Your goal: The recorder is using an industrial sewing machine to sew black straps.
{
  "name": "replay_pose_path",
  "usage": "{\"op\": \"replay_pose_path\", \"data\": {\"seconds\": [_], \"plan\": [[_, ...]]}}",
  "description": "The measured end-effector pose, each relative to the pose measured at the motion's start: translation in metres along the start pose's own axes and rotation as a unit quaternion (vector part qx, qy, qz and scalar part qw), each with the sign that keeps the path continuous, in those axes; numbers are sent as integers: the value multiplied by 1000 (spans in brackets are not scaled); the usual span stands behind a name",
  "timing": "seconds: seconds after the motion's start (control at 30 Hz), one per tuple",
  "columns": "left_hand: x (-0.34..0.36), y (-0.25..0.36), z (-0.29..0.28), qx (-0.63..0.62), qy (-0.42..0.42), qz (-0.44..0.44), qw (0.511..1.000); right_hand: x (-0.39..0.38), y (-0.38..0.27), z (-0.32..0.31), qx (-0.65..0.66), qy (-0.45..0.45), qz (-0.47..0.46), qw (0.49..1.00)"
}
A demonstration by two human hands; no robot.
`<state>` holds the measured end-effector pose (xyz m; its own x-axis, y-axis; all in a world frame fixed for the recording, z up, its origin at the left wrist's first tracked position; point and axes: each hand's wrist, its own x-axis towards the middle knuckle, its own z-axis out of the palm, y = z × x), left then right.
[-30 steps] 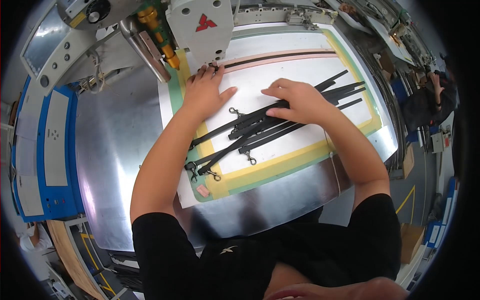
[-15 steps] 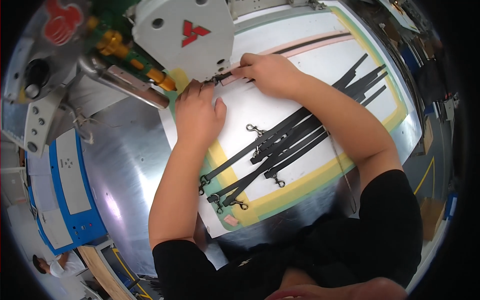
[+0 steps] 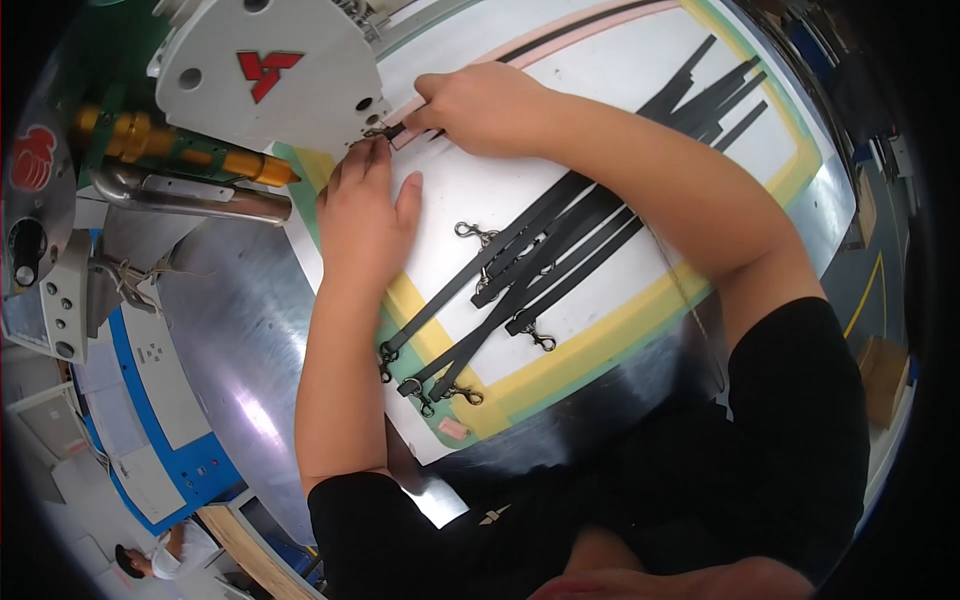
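Note:
A black strap (image 3: 560, 38) lies along a pink strip on the white sheet, with a metal snap hook (image 3: 380, 132) at its near-left end, beside the machine head. My right hand (image 3: 490, 108) pinches the strap just right of that hook; the fingertips partly hide it. My left hand (image 3: 366, 215) lies flat on the sheet with its thumb apart, its fingertips at the hook. Below both hands, several loose black straps (image 3: 555, 245) lie crossed in a bundle under my right forearm. Dark metal snap hooks (image 3: 462, 395) show at their lower-left ends.
A white sewing machine head (image 3: 270, 75) with a red emblem stands just beyond my hands. Left of it are a gold cylinder (image 3: 190, 148) and a metal tube (image 3: 200, 197). Yellow tape (image 3: 590, 340) borders the sheet. Another person (image 3: 170, 553) is at far lower left.
The whole view has shifted, so machine, sheet and straps sit further left and mostly higher. Both hands stay at the strap's hook end, with little visible change in their hold.

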<state>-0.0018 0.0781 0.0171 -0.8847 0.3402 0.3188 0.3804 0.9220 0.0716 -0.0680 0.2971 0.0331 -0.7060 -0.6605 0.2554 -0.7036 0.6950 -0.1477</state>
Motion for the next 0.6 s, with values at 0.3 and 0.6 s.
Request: {"op": "replay_pose_path", "data": {"seconds": [0.3, 0.6], "plan": [[2, -5, 7, -46, 0, 14, 999, -2, -1, -1, 13, -7, 1, 1000], [1, -5, 3, -47, -11, 5, 999, 2, -5, -4, 9, -35, 21, 999]]}}
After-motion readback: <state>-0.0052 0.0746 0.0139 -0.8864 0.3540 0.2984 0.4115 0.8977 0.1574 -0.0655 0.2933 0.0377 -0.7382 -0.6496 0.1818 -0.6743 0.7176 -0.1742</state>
